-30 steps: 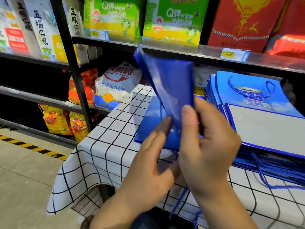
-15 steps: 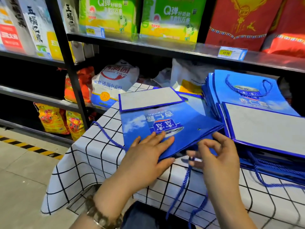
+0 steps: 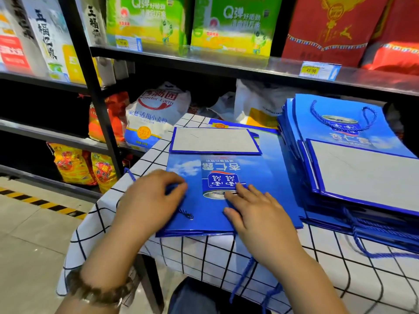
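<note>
A flattened blue paper gift bag (image 3: 263, 171) lies on the checked tablecloth (image 3: 226, 252), its grey bottom flap (image 3: 215, 140) folded over at the far end. My left hand (image 3: 149, 200) rests on the bag's left part with fingers curled, pinching the blue cord handle (image 3: 187, 214). Flat on the bag's near right part lies my right hand (image 3: 256, 211), fingers straight and pressing down beside the printed can. More blue cord hangs over the table's front edge.
A tall stack of the same flat blue bags (image 3: 362, 168) fills the table's right side, cords trailing off it. Black shelving (image 3: 226, 64) with green and red boxes stands behind. A flour sack (image 3: 154, 114) sits beyond the table. The shelf post (image 3: 97, 105) rises at left.
The bag, held up and folded a second ago, now lies flat and squared on the table. Both hands moved onto its top; my left hand took up the cord.
</note>
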A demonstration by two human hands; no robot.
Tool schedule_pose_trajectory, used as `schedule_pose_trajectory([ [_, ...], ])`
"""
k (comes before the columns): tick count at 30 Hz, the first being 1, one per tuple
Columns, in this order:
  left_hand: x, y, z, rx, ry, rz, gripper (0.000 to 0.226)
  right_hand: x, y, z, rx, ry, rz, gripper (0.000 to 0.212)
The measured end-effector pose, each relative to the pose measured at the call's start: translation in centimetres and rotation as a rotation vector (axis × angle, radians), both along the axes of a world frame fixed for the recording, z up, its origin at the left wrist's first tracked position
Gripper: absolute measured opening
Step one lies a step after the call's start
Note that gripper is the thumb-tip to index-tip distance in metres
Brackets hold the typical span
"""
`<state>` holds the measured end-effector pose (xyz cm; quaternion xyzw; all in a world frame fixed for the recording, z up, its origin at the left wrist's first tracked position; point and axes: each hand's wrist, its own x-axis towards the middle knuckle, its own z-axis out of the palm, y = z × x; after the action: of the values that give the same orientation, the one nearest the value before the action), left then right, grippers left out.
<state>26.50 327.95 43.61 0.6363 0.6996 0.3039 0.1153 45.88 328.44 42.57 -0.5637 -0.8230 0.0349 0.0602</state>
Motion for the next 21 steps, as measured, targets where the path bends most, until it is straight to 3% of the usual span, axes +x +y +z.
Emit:
schedule_pose_trajectory([
  [1, -0.7, 0.3, 0.0, -0.014, 0.147, 0.146, 0.029, -0.1, 0.0, -0.2, 0.014, -0.012, -0.020, 0.082],
  [3, -1.8, 0.8, 0.0, -0.096, 0.363, 0.336, 0.037, -0.4, 0.0, -0.5, 0.076, -0.004, -0.049, 0.063],
  [5, -2.0, 1.2, -0.4, -0.158, 0.439, 0.391, 0.037, -0.6, -0.2, -0.1, 0.117, 0.019, -0.091, 0.046],
  [7, -1.7, 1.7, -0.9, -0.113, 0.454, 0.330, 0.027, -0.6, -0.5, -0.3, 0.092, 0.001, -0.092, 0.043],
  [11, -1.1, 2.4, -1.1, 0.047, 0.213, 0.225, 0.038, -0.6, -0.3, -0.4, 0.080, -0.026, -0.075, 0.044],
  [15, -1.3, 3.2, -1.1, 0.113, 0.089, 0.173, 0.044, -0.6, -0.2, -0.6, 0.066, -0.009, -0.080, 0.044],
  [21, 0.5, 2.9, 0.6, 0.292, -0.158, 0.082, 0.034, -0.4, -0.1, -0.2, 0.098, 0.027, -0.064, 0.045],
])
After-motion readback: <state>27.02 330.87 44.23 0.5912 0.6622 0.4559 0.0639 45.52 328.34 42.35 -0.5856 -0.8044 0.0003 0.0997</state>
